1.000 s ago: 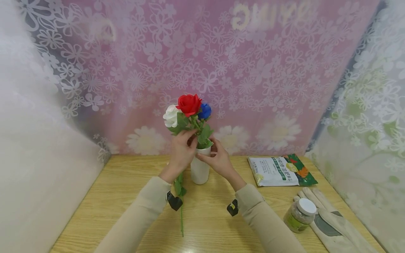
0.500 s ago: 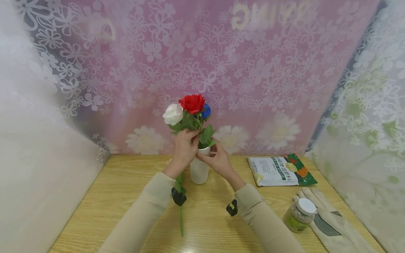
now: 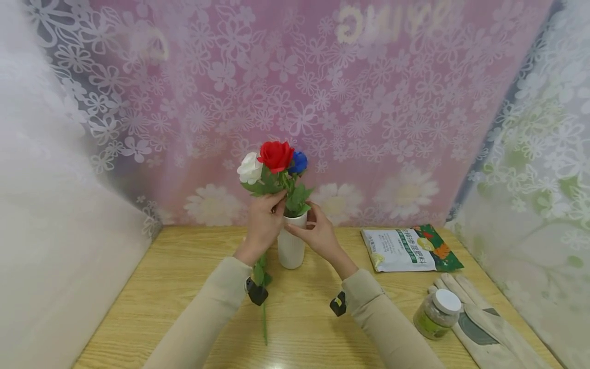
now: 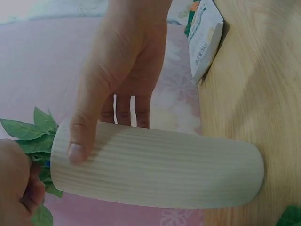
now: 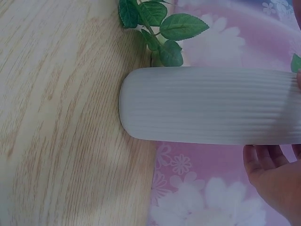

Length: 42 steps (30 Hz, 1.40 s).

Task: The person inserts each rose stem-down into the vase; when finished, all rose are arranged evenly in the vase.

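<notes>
Flowers halfway in: left hand (image 3: 264, 224) grips red, white and blue artificial roses (image 3: 274, 163) at twelve o'clock above ribbed white vase (image 3: 291, 245); right hand (image 3: 317, 234) steadies its rim, stems not seated.

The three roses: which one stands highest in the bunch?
The red rose, in the middle; the white rose sits lower on its left, the blue rose lower on its right.

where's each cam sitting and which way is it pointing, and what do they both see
Head: worn on the head, facing forward and down at the table; both sleeves, left hand and right hand show.
Left wrist: beside the white vase, looking across it at the right hand and the bag.
Right wrist: on the other side, facing the vase, leaves and wood.
All three share the vase.
</notes>
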Available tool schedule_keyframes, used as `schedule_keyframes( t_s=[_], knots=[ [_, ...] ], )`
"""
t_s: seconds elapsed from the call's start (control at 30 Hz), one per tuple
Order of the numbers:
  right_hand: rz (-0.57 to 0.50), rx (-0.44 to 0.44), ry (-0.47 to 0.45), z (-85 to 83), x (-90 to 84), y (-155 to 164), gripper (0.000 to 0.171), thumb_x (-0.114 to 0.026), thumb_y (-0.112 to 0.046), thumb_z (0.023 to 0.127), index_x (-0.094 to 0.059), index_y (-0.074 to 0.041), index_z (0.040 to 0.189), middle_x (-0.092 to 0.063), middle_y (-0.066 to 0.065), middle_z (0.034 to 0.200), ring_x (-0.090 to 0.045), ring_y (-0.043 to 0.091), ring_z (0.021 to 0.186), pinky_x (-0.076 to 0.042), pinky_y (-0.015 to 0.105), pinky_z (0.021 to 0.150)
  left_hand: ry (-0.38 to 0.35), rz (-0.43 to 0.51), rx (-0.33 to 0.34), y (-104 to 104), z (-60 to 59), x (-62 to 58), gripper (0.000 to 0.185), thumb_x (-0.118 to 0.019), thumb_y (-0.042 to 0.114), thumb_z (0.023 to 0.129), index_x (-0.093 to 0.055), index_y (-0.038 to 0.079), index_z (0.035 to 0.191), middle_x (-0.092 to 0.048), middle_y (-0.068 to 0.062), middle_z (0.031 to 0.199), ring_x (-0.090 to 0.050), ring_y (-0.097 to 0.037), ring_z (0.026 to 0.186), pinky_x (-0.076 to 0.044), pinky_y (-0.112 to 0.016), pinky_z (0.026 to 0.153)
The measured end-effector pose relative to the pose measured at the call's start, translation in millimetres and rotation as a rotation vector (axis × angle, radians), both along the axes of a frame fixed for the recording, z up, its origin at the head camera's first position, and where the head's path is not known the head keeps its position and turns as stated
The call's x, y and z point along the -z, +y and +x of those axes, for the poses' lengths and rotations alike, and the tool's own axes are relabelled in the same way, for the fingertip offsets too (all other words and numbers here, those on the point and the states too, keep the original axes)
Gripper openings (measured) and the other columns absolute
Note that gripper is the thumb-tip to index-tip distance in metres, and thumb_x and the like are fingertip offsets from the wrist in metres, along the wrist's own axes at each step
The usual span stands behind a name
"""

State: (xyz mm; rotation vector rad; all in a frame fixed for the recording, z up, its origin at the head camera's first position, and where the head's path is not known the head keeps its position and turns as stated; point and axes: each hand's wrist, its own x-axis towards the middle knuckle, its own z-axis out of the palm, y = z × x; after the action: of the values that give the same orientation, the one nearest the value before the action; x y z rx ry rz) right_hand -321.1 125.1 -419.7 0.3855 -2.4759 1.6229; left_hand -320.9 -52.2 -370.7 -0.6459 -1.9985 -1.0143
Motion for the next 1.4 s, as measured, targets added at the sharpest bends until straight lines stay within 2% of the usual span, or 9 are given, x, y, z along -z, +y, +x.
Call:
schedule_keyframes(
  t_s=[0.1, 0.17, 0.37, 0.47, 0.67, 0.9, 1.17, 1.27, 1.4],
  knots=[
    [0.009, 0.011, -0.014, 0.5, 1.3, 0, 0.1, -0.084, -0.054, 0.087, -0.029, -0.027, 0.166, -0.051, 0.012, 0.155, -0.064, 0.034, 0.128, -0.058, 0.054, 0.101, -0.013, 0.084, 0.03, -3, 0.5, 5.6, 0.02, -0.073, -0.002, 0.095, -0.08, -0.001, 0.114, -0.08, -0.018, 0.1, -0.073, -0.03, 0.078, -0.062, -0.043, 0.068],
    [0.006, 0.01, -0.01, 0.4, 1.5, 0, 0.098, -0.084, -0.053, 0.087, -0.03, -0.027, 0.166, -0.054, 0.012, 0.151, -0.065, 0.034, 0.127, -0.059, 0.053, 0.1, 0.006, 0.117, 0.05, -4, 0.2, 8.6, 0.02, -0.075, -0.002, 0.094, -0.079, -0.002, 0.113, -0.08, -0.018, 0.099, -0.074, -0.029, 0.076, -0.062, -0.04, 0.067],
    [-0.02, -0.007, 0.002, -1.3, 0.4, -1, 0.094, -0.084, -0.049, 0.088, -0.034, -0.025, 0.163, -0.062, 0.009, 0.135, -0.067, 0.035, 0.12, -0.06, 0.051, 0.095, 0.103, 0.128, 0.065, -13, 2.2, 15.3, 0.02, -0.076, -0.003, 0.092, -0.078, -0.002, 0.112, -0.08, -0.017, 0.095, -0.073, -0.026, 0.072, -0.061, -0.036, 0.061],
    [-0.026, -0.01, -0.001, -2.3, -0.1, -1, 0.094, -0.084, -0.049, 0.088, -0.034, -0.023, 0.163, -0.063, 0.008, 0.134, -0.066, 0.035, 0.12, -0.06, 0.051, 0.095, 0.099, 0.115, 0.072, -20, 7.3, 21.0, 0.022, -0.075, -0.005, 0.092, -0.078, -0.002, 0.113, -0.079, -0.017, 0.093, -0.072, -0.027, 0.07, -0.06, -0.038, 0.057],
    [-0.036, -0.025, -0.005, -2.9, -0.3, 1, 0.095, -0.085, -0.047, 0.089, -0.033, -0.023, 0.164, -0.062, 0.009, 0.136, -0.066, 0.035, 0.121, -0.06, 0.052, 0.097, -0.053, 0.118, 0.078, -39, 19.8, 38.3, 0.027, -0.072, -0.002, 0.094, -0.076, 0.002, 0.121, -0.078, -0.017, 0.097, -0.074, -0.027, 0.077, -0.063, -0.037, 0.062],
    [-0.037, -0.039, -0.007, -4.3, 1.8, 2, 0.096, -0.085, -0.047, 0.088, -0.031, -0.024, 0.165, -0.063, 0.008, 0.136, -0.066, 0.034, 0.12, -0.059, 0.051, 0.097, -0.182, 0.119, 0.011, -60, 34.3, 62.6, 0.027, -0.074, 0.0, 0.095, -0.076, 0.002, 0.121, -0.078, -0.016, 0.096, -0.076, -0.029, 0.08, -0.063, -0.03, 0.065],
    [-0.026, -0.031, -0.016, -3.1, -0.8, 0, 0.094, -0.084, -0.047, 0.09, -0.032, -0.024, 0.164, -0.062, 0.007, 0.136, -0.066, 0.034, 0.121, -0.06, 0.051, 0.096, -0.455, 0.069, 0.015, -73, 51.3, 85.0, 0.028, -0.078, 0.006, 0.095, -0.076, 0.003, 0.123, -0.078, -0.015, 0.098, -0.077, -0.028, 0.083, -0.064, -0.031, 0.069],
    [-0.027, -0.032, -0.021, -2.6, -1.3, 0, 0.093, -0.084, -0.046, 0.09, -0.032, -0.024, 0.164, -0.062, 0.007, 0.137, -0.067, 0.033, 0.12, -0.06, 0.05, 0.096, -0.512, 0.053, 0.015, -76, 54.7, 92.5, 0.031, -0.078, 0.006, 0.094, -0.075, 0.003, 0.125, -0.078, -0.015, 0.1, -0.077, -0.028, 0.085, -0.065, -0.034, 0.071],
    [-0.025, -0.026, -0.025, -2.6, 0.3, 1, 0.094, -0.084, -0.047, 0.089, -0.032, -0.025, 0.164, -0.061, 0.007, 0.139, -0.067, 0.031, 0.12, -0.06, 0.05, 0.096, -0.55, 0.038, 0.018, -78, 57.5, 101.7, 0.033, -0.078, 0.004, 0.093, -0.074, 0.0, 0.126, -0.077, -0.019, 0.105, -0.076, -0.028, 0.086, -0.064, -0.032, 0.07]
  ],
)
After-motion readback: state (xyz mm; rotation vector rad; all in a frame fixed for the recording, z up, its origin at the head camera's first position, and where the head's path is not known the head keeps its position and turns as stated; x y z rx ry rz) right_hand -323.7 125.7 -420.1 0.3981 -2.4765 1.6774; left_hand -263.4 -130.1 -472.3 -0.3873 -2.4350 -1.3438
